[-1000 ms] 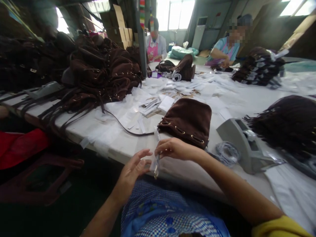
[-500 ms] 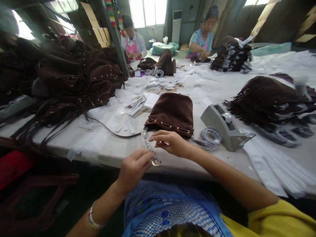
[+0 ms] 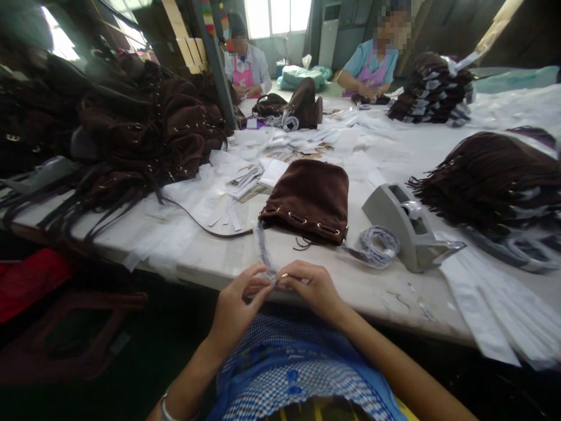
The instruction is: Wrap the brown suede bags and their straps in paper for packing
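Observation:
My left hand [image 3: 239,304] and my right hand [image 3: 311,287] meet at the near table edge, fingers pinched together on a narrow plastic-wrapped strap [image 3: 263,252] with a small gold ring at its end. The strap runs up from my fingertips toward a brown suede drawstring bag [image 3: 310,197] lying flat on the white table [image 3: 205,257] just beyond my hands. A grey tape dispenser [image 3: 405,225] stands right of the bag, with a coil of wrapped cord [image 3: 377,245] beside it.
A heap of brown bags and straps [image 3: 144,134] fills the left of the table. Fringed brown pieces [image 3: 491,178] lie at right, white plastic sleeves [image 3: 495,310] at the near right. Paper slips [image 3: 280,158] litter the middle. Two people work at the far end.
Both hands have come closer to my body and together, now pinching the strap's ring end between them. The view has shifted slightly.

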`<state>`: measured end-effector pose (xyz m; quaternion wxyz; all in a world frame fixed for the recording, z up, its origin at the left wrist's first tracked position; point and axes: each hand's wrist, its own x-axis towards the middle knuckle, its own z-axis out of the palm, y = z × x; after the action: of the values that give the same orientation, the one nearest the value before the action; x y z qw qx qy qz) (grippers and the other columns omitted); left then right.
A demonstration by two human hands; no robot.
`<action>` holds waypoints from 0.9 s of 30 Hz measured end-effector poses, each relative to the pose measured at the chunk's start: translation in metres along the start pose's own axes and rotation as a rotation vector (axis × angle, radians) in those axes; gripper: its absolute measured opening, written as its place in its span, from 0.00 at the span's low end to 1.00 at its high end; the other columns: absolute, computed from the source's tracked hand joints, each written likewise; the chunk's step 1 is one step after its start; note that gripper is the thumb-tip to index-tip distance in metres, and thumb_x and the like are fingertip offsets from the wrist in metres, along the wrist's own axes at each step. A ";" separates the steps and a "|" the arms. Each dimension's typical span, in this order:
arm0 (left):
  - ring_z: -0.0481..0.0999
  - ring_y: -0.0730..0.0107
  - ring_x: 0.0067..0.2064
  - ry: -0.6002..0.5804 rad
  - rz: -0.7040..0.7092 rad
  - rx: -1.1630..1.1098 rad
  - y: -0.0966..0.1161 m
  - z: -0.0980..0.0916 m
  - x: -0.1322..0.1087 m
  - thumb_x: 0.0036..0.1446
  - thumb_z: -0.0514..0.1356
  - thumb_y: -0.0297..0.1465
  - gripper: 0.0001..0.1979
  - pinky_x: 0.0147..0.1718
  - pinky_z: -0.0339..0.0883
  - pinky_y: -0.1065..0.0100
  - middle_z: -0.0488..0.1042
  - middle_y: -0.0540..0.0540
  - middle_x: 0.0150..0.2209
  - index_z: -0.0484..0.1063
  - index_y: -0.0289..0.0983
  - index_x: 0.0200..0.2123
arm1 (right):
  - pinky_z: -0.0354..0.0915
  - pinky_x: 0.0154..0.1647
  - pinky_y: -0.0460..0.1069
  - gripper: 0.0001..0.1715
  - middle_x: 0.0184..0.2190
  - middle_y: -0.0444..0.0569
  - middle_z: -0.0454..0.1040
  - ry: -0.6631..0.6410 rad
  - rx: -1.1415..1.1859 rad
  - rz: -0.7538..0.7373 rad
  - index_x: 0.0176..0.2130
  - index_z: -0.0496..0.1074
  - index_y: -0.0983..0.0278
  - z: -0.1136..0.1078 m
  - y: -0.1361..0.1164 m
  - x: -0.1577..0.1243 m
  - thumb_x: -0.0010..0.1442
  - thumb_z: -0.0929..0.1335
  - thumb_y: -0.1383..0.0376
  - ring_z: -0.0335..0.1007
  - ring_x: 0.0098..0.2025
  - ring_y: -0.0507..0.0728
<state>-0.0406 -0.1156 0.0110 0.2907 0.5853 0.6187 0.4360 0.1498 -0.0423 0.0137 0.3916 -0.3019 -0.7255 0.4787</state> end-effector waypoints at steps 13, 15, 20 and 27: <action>0.77 0.65 0.51 -0.165 0.409 0.339 -0.027 -0.012 0.028 0.66 0.54 0.26 0.22 0.52 0.72 0.61 0.77 0.43 0.51 0.64 0.43 0.62 | 0.61 0.26 0.44 0.23 0.23 0.41 0.71 -0.143 0.228 0.405 0.46 0.70 0.66 -0.014 0.012 0.041 0.56 0.72 0.56 0.66 0.23 0.50; 0.76 0.66 0.52 -0.159 0.442 0.311 -0.032 -0.013 0.030 0.66 0.54 0.26 0.22 0.53 0.71 0.62 0.77 0.43 0.51 0.64 0.42 0.62 | 0.57 0.23 0.43 0.25 0.22 0.40 0.70 -0.179 0.255 0.465 0.45 0.68 0.65 -0.016 0.016 0.048 0.54 0.73 0.53 0.64 0.22 0.49; 0.79 0.67 0.45 -0.045 0.531 0.302 -0.037 -0.008 0.033 0.65 0.57 0.28 0.15 0.47 0.74 0.65 0.79 0.44 0.43 0.70 0.40 0.54 | 0.52 0.21 0.41 0.27 0.20 0.38 0.68 -0.299 0.321 0.592 0.37 0.66 0.65 -0.021 0.017 0.067 0.49 0.76 0.50 0.59 0.20 0.46; 0.75 0.63 0.54 0.006 0.701 0.410 -0.033 -0.009 0.038 0.62 0.61 0.25 0.23 0.54 0.71 0.59 0.75 0.43 0.55 0.66 0.42 0.59 | 0.54 0.22 0.41 0.28 0.19 0.38 0.65 -0.550 0.357 0.668 0.33 0.69 0.67 -0.027 0.014 0.089 0.46 0.78 0.50 0.56 0.20 0.45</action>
<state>-0.0699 -0.0783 -0.0085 0.0000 0.8053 0.4566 0.3781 0.1282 0.0473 0.0315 0.0549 -0.3091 -0.5717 0.7580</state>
